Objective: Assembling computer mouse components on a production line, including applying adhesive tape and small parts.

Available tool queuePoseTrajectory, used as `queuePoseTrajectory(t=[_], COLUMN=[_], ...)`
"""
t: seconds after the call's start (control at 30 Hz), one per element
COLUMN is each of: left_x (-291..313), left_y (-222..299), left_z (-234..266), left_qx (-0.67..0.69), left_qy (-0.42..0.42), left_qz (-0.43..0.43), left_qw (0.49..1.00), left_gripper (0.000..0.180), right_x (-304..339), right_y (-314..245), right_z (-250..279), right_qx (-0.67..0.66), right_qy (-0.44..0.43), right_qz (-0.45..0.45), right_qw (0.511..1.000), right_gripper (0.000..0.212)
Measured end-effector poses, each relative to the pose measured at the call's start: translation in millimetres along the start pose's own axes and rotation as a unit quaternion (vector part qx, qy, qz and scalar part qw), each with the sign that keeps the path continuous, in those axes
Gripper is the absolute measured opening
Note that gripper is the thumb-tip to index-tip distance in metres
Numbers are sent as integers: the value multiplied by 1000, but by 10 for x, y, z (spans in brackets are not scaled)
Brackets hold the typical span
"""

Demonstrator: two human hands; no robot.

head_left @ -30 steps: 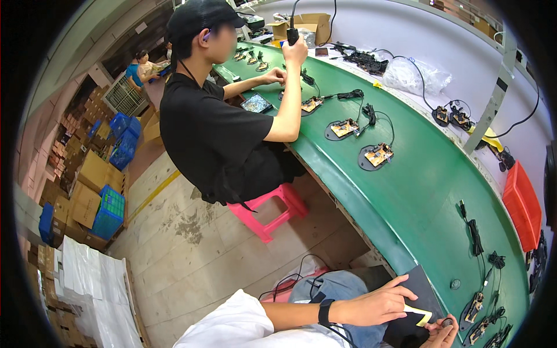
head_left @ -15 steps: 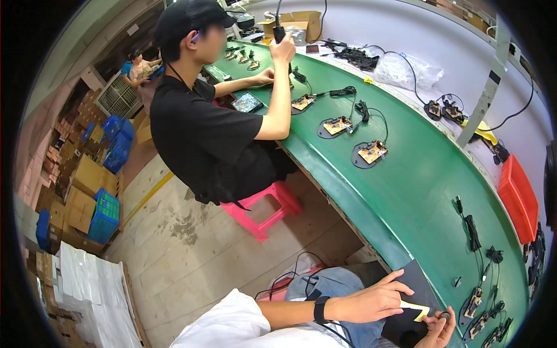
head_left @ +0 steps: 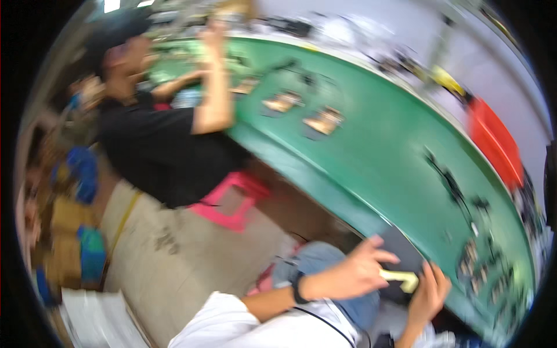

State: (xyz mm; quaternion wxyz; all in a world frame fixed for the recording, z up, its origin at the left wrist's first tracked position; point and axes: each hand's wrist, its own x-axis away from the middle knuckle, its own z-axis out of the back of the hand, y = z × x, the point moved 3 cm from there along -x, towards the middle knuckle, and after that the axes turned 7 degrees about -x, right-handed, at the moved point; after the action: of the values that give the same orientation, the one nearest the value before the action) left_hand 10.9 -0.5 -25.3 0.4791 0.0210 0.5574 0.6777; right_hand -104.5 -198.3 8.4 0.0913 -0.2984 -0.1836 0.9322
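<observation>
A yellow strip (head_left: 404, 279) with a bent end lies over a dark flat sheet (head_left: 401, 246) at the green bench's near edge. My left hand (head_left: 362, 268) is at the strip's left end; its lower fingers appear pinched on it while the upper ones spread over the sheet. My right hand (head_left: 430, 290) is beside the strip's bent end, fingers curled by the sheet's right edge. Blur hides what that hand holds, if anything. Several open circuit boards on dark oval bases (head_left: 467, 259), with coiled black cables, lie right of my right hand.
The long green bench (head_left: 371, 156) curves away to the far left. More boards (head_left: 323, 120) lie on it. A red bin (head_left: 494, 142) stands at its back right. A person in black (head_left: 156, 133) works at left by a pink stool (head_left: 229, 200).
The whole view has shifted and blurred, so the bench and co-worker appear farther left. More of the yellow strip shows between my hands. The round dark piece seen at my right fingers is no longer discernible.
</observation>
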Motion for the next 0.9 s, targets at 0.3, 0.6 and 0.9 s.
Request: queuePoseTrajectory(t=[0.3, 0.6, 0.9], left_x=[-287, -196, -214], left_y=[121, 227, 201], left_z=[271, 264, 283], left_qx=[-84, -123, -120], left_qy=[-166, -188, -177], left_qz=[65, 100, 101], left_qw=[980, 969, 972], left_gripper=[17, 19, 17], right_x=[-242, 57, -298], right_y=[1, 258, 1837], right_z=[-60, 171, 977], right_qx=[-90, 10, -25], right_qy=[8, 22, 238], right_qz=[2, -1, -261], right_qw=[996, 1000, 935], right_gripper=[41, 47, 38])
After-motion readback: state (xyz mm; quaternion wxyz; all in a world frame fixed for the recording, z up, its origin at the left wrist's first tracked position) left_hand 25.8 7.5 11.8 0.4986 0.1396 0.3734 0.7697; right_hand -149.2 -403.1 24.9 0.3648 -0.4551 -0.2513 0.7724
